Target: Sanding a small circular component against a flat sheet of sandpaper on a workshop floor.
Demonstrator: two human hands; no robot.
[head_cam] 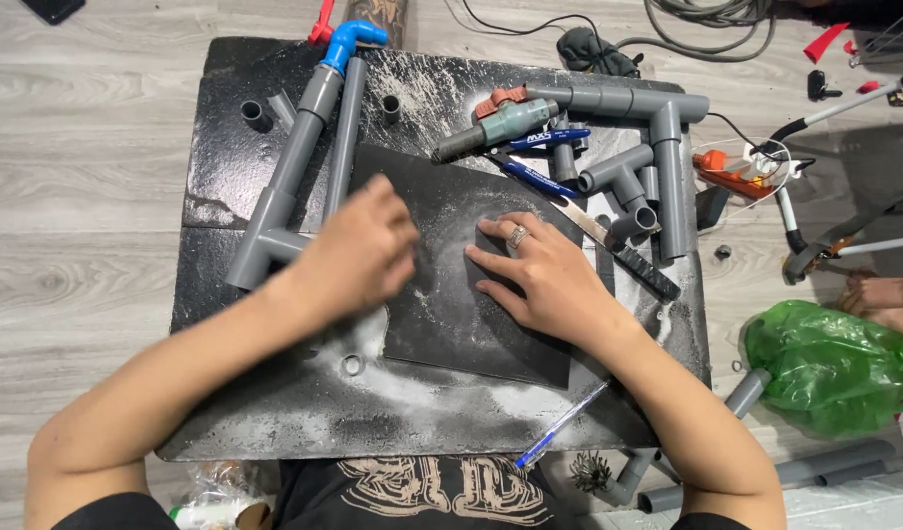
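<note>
A dark flat sheet [451,324] lies on a black dusty board [275,422]. My right hand [535,275], wearing a ring, rests flat on the sheet with its fingers spread. My left hand [358,250] is blurred and hovers over the sheet's left edge, fingers curled, nothing visibly in it. Just left of that hand lies a long grey pipe assembly [294,167] with a tee and a blue elbow [348,39]. White dust covers the sheet between the two hands.
A grey valve with a red handle [490,120], joined grey pipes and tees [657,167], a hacksaw blade [618,245] and blue-handled pliers [535,162] lie at the upper right. A blue pen [559,427] sits at the near edge. A green bag [829,368] and loose pipes are on the floor.
</note>
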